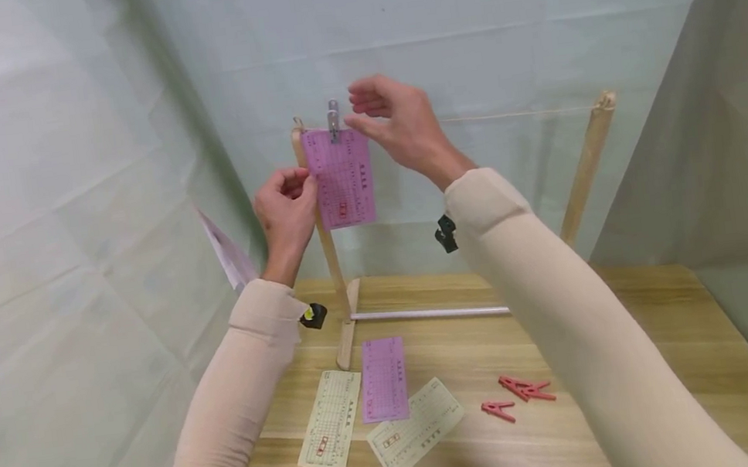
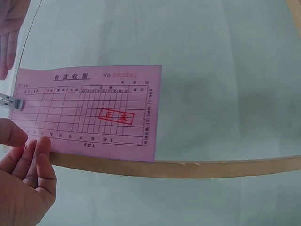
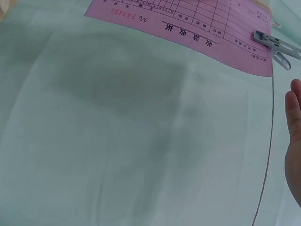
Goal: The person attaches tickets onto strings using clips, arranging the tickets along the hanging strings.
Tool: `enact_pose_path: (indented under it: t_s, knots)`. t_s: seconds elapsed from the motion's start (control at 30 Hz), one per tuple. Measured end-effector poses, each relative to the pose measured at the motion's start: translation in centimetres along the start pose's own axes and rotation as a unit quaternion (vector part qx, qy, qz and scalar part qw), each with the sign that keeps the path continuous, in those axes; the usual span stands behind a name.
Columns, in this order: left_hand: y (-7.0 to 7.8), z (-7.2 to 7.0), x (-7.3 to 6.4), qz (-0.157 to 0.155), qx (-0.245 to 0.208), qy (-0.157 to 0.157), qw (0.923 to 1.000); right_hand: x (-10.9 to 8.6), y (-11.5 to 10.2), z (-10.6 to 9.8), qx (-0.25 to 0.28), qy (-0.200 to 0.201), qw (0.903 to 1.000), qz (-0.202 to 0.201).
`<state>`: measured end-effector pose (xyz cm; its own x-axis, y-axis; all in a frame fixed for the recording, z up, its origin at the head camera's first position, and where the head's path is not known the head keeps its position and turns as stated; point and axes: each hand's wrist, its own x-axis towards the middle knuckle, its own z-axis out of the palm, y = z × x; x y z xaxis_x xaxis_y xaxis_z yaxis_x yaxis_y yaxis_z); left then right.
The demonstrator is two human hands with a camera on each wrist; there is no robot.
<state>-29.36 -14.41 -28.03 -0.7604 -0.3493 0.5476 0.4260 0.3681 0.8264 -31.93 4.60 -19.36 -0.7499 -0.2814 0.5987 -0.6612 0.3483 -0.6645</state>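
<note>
- Three slips lie toward the left edge of the tabletop (image 1: 702,341): we see a pink slip (image 1: 383,376) overlapping a cream slip (image 1: 421,432), with another cream slip (image 1: 331,419) beside them.
- Red clothespins (image 1: 522,389) lie to their right.
- The right sleeve (image 1: 565,303) hides part of the white rod (image 1: 429,312) and right post (image 1: 584,176) from us.
- Near the left post (image 1: 333,269), a metal clip (image 1: 334,123) holds the hanging slip (image 1: 342,175) at the string (image 1: 507,115).
- Left hand (image 1: 284,217): fingertips at that slip's edge; we cannot tell whether they pinch.
- Right hand (image 1: 406,124): thumb and fingers parted, beside the clip, holding nothing.
- Wood grain below; pale cloth (image 1: 500,7) rises beyond the back edge.
</note>
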Motion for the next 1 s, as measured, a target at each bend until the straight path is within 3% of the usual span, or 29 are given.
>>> enact_pose_path:
  t_s: [0.4, 0.77, 1.0]
  knots:
    - [-0.5, -0.1, -0.6, 0.005, -0.013, -0.019, 0.9997, -4.2, 0.8, -1.8, 0.052, 0.039, 0.9972, -0.036]
    - [-1.7, -0.6, -1.4, 0.000, -0.015, -0.055, 0.9984, -10.2, 3.2, -3.6, 0.063, 0.021, 0.9950, -0.074]
    - [-2.6, -0.8, -2.3, 0.002, -0.008, -0.101, 0.9948, -13.1, 4.6, -4.5, 0.047, 0.010, 0.9984, -0.030]
